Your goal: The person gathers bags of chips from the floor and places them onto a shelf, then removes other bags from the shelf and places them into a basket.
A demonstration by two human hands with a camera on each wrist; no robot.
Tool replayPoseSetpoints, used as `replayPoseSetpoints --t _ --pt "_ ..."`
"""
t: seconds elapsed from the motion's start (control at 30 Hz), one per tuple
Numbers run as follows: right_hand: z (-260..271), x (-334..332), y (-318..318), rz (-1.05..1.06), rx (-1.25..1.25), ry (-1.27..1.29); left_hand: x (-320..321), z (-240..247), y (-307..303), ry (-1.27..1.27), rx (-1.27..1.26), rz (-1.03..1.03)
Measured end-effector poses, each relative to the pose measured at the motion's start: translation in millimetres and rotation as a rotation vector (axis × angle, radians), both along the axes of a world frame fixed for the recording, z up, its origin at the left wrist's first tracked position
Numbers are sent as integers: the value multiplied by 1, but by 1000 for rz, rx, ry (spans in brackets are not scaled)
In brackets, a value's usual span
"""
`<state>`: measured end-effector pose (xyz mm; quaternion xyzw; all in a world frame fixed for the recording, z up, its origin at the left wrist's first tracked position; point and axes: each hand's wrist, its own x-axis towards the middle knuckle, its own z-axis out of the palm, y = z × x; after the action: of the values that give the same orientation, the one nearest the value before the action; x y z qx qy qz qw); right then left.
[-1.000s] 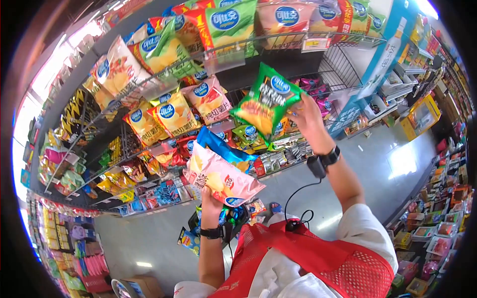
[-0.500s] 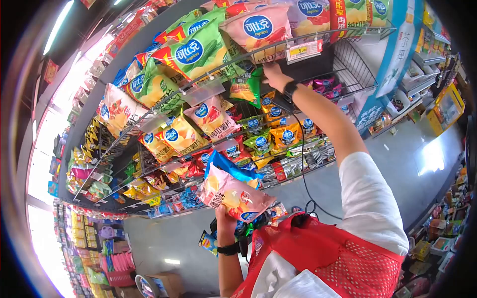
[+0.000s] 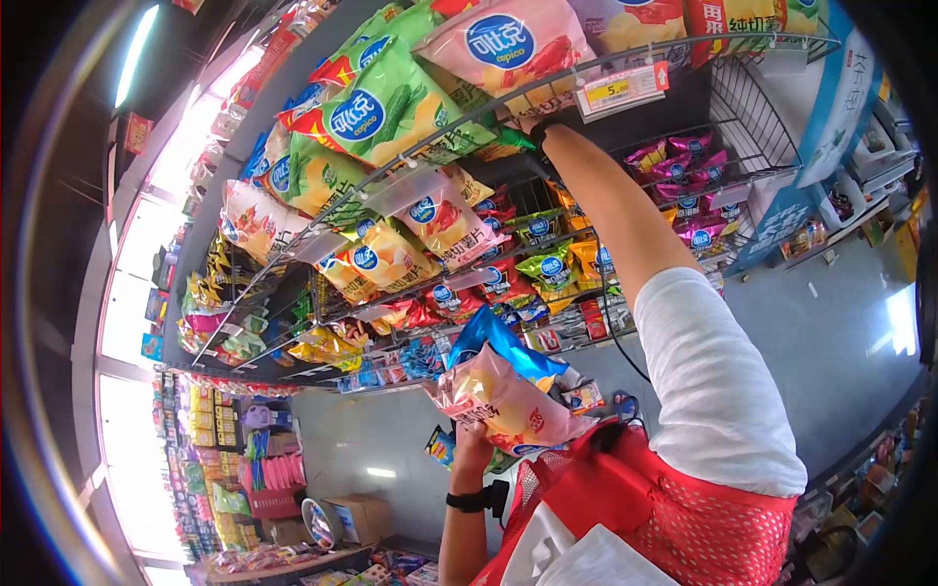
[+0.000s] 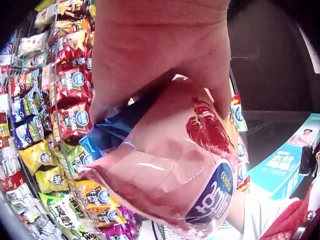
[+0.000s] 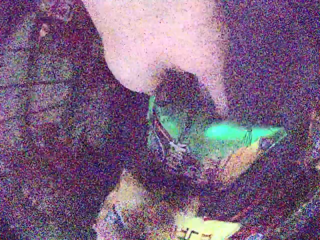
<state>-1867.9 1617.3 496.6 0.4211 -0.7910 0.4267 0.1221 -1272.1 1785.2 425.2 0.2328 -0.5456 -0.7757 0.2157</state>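
My left hand (image 3: pixel 473 449) grips a pink bag of potato chips (image 3: pixel 513 396) by its edge, together with a shiny blue bag (image 3: pixel 508 347) behind it. In the left wrist view, the thumb and fingers straddle the pink bag's top, and the blue bag (image 4: pixel 117 127) shows beside it. My right hand (image 3: pixel 530 123) is reaching in under the upper wire shelf, mostly hidden by its front edge. It holds a green bag of chips (image 3: pixel 510 140), of which only a sliver shows in the head view. The right wrist view is dark and grainy, with the green bag (image 5: pixel 225 137) below the hand.
Large chip bags (image 3: pixel 376 112) crowd the upper wire shelf, whose front carries a price tag (image 3: pixel 622 91). Smaller bags (image 3: pixel 552 267) fill the tiers below. A blue sign panel (image 3: pixel 835 127) stands at the shelf's right end. A cardboard box (image 3: pixel 362 518) sits on the floor.
My right hand has carried the green bag forward and up, in beneath the upper shelf. The left hand keeps its hold on the pink and blue bags; the head view has shifted closer to the shelf.
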Motion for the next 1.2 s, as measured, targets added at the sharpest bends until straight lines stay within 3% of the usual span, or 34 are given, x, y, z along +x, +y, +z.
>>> replayPoseSetpoints --t 0.13,0.17,0.2,0.23,0.27,0.33,0.4,0.47,0.5,0.6,0.73,0.77,0.8,0.9,1.2 --pt "-7 14 12 113 123 124 -21 11 -5 -75 -119 71" --pt "-18 15 -1 134 182 205 -28 14 -6 -9 -3 93" --pt "-13 29 11 222 173 79 -17 -6 -26 14 78 82" --pt "-7 44 25 300 163 -51 -37 24 -19 32 84 112" --pt "23 84 71 432 79 -387 -39 18 -33 53 88 96" --pt "27 132 128 998 -31 -891 -56 17 -47 20 103 76" --pt "48 177 197 1115 125 -1052 -91 44 -42 -27 20 42" --pt "36 190 227 1147 150 -910 -115 51 -31 -12 46 -4" --pt "19 187 229 953 171 -862 -125 51 -27 -7 61 -27" --pt "27 171 274 843 132 -1063 -144 42 -30 86 285 -167" --pt "43 164 316 591 448 -788 -185 58 -27 124 174 -208" --pt "19 159 315 513 298 -855 -195 64 -27 122 171 -184" --pt "-2 155 316 626 -31 -1032 -206 71 -27 120 168 -159" --pt "3 143 341 611 -289 -1311 -232 112 -16 140 344 -93" --pt "4 119 391 347 -486 -1511 -274 136 -57 -167 176 -195"
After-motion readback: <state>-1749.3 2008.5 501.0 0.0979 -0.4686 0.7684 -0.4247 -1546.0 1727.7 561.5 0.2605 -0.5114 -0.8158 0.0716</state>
